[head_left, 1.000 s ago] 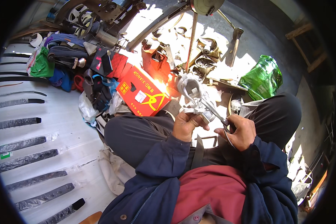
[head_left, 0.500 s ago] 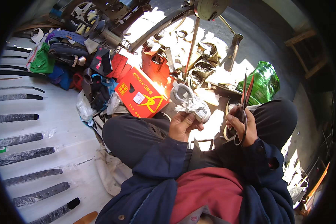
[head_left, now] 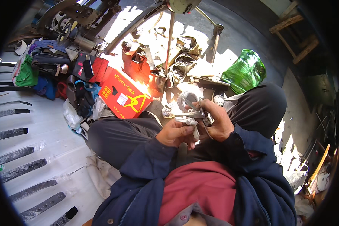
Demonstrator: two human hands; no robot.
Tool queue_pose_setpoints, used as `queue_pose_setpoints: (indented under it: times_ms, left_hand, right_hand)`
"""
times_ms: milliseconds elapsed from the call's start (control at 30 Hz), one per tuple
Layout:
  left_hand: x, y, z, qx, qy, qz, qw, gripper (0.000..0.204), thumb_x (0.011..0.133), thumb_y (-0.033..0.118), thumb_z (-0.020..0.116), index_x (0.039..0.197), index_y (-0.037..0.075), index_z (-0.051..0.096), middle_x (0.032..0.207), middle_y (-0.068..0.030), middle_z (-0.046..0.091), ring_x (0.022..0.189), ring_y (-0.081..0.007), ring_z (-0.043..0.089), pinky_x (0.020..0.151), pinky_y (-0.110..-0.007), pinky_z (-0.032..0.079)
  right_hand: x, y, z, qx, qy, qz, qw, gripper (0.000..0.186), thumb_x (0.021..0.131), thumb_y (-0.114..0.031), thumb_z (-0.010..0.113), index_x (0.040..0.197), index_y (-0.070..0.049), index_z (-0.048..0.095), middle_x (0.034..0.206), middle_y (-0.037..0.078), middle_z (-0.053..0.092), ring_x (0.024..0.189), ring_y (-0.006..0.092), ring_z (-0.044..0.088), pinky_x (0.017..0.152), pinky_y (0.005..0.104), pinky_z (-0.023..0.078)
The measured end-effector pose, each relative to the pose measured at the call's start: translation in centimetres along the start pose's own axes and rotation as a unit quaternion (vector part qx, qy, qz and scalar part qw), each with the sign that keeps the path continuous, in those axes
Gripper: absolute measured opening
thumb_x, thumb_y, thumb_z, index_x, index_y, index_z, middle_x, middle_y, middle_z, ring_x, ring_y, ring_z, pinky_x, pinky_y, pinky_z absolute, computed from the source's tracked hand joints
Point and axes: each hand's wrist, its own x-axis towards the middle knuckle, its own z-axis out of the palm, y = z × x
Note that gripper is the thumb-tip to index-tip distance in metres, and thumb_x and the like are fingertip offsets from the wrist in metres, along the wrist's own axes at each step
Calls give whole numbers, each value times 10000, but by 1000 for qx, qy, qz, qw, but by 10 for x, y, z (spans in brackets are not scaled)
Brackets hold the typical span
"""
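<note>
My left hand (head_left: 175, 133) is closed on a small white and grey child's shoe (head_left: 189, 98), thumb near the white laces (head_left: 186, 120). The shoe's collar points away from me, and its lower part is mostly covered by my hands. My right hand (head_left: 219, 122) is wrapped round a pair of dark-handled scissors (head_left: 194, 111), whose blades lie across the shoe by the laces. Whether the blades touch a lace cannot be made out. Both hands are close together above my lap.
A red shoe box (head_left: 121, 90) stands beyond my left knee, among bags and cloth. Ahead are a metal stand (head_left: 169, 41), a hammer (head_left: 215, 41) and sunlit scraps. A green plastic bag (head_left: 248, 69) sits beyond my right knee. Wrapped dark straps (head_left: 24, 169) line a white sheet at left.
My right hand has moved left with the scissors, from upright and apart to lowered over the shoe. The shoe has come closer to my lap. The whole view has shifted.
</note>
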Motion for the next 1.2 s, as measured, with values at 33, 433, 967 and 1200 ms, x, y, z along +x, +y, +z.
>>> queue_pose_setpoints:
  times_ms: [33, 433, 967, 1200]
  left_hand:
    - [-1, 0, -1, 0, -1, -13, 1000, 258, 1006, 253, 631, 1093, 12, 661, 899, -125, 725, 711, -240, 716, 592, -354, 574]
    - [-6, -1, 3, -26, 21, -48, 998, 325, 1029, 341, 581, 1054, 21, 633, 864, -133, 718, 685, -233, 707, 580, -344, 576]
    - [4, 7, 13, 337, 260, 183, 886, 199, 985, 175, 647, 973, -18, 693, 783, -29, 671, 723, -90, 612, 653, -240, 486]
    - [0, 2, -8, 252, 207, 146, 934, 361, 1053, 284, 506, 1079, -20, 698, 940, -68, 718, 790, -122, 655, 728, -252, 530]
  right_hand:
    - [0, 0, -2, -17, -6, 11, 1000, 328, 816, 43, 702, 1117, -15, 587, 1016, 137, 691, 835, 247, 662, 779, 338, 522]
    - [-3, 5, -6, -26, -13, 39, 999, 292, 779, -11, 756, 1025, -16, 600, 902, 127, 668, 795, 232, 665, 729, 325, 529]
    - [-2, 20, 0, 253, -73, 293, 919, 338, 763, 8, 816, 1024, -14, 603, 919, 17, 636, 862, 101, 620, 794, 257, 513]
    - [-1, 20, -1, 285, -67, 332, 897, 353, 741, 23, 828, 989, -24, 582, 862, 43, 633, 799, 131, 639, 760, 268, 524]
